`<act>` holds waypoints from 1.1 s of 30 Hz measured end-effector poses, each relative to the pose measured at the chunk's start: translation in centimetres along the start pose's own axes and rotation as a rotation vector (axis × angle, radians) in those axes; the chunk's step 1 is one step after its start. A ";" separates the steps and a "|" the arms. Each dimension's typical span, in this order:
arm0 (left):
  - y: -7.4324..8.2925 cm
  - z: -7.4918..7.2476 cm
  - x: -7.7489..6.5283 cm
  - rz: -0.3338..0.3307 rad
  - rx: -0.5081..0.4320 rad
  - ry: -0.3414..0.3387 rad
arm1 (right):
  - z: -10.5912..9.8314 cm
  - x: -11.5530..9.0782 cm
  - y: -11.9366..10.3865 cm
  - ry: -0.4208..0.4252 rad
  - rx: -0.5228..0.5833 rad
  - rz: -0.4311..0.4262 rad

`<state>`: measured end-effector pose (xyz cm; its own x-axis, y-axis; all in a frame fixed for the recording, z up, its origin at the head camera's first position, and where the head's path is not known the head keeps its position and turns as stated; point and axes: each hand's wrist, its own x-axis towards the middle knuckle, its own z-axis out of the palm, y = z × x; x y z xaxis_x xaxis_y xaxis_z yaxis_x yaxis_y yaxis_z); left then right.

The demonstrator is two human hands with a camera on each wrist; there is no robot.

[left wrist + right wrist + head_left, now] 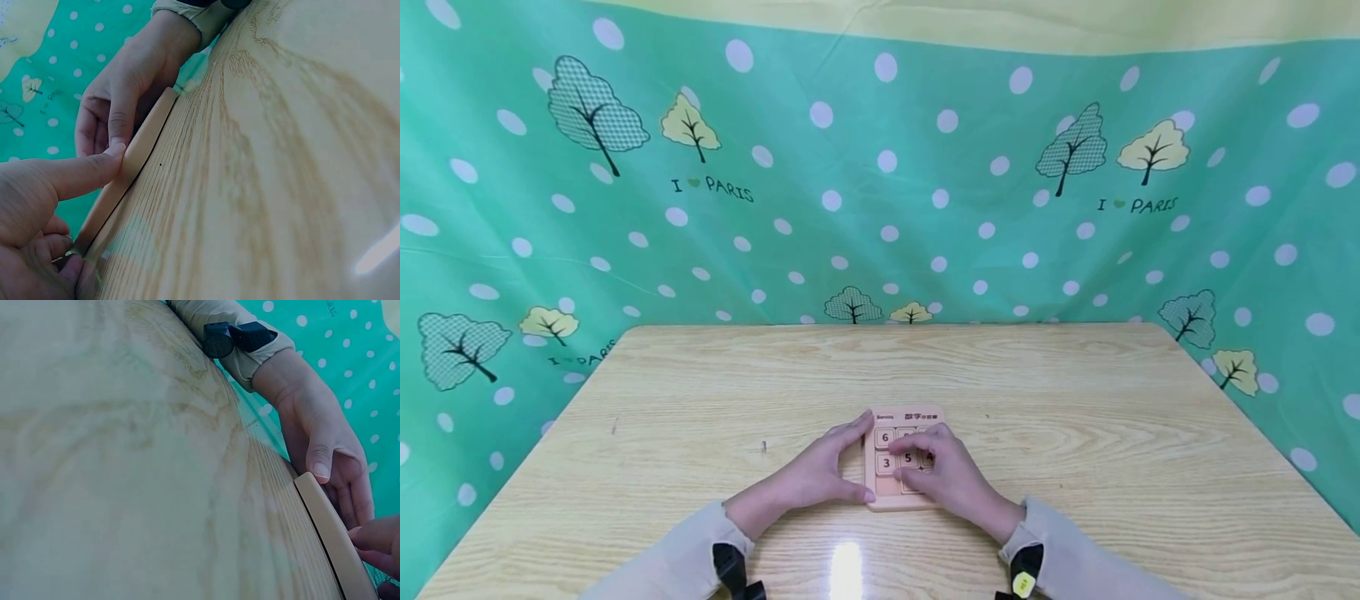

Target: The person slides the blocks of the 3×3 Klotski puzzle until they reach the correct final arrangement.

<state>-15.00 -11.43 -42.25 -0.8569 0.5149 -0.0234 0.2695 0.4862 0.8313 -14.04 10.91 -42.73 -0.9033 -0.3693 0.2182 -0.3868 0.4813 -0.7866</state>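
Observation:
A pink sliding number puzzle (906, 503) lies flat on the table, bearing square numbered tiles; 6, 3, 5 and 4 can be read. At its lower left a slot shows no tile. My left hand (823, 471) holds the puzzle's left side, thumb at the lower corner and forefinger at the upper one. Over the tiles, my right hand (951, 475) has bent thumb and forefinger touching around the 3 and 5, and it hides several tiles on the right. Both wrist views show the puzzle's edge (134, 150) side-on, its face out of sight.
The light wood-grain table (700, 375) extends around the puzzle, with a bright reflection near its front. Behind and beside it hangs a green dotted cloth (880, 183) with printed trees. Dark bands with devices (733, 571) sit on the sleeves.

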 end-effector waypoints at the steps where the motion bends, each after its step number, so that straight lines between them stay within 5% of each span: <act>1: 0.0 0.0 0.0 0.000 0.002 0.000 | -0.1 0.0 0.0 -0.008 0.004 0.002; 33: -0.1 0.0 0.1 -0.003 0.015 0.000 | -1.1 -0.1 0.6 -0.171 0.064 -0.004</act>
<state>-15.13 -11.44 -42.30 -0.8575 0.5138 -0.0260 0.2733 0.4979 0.8231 -14.38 12.10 -42.54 -0.8549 -0.5036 0.1244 -0.3728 0.4298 -0.8223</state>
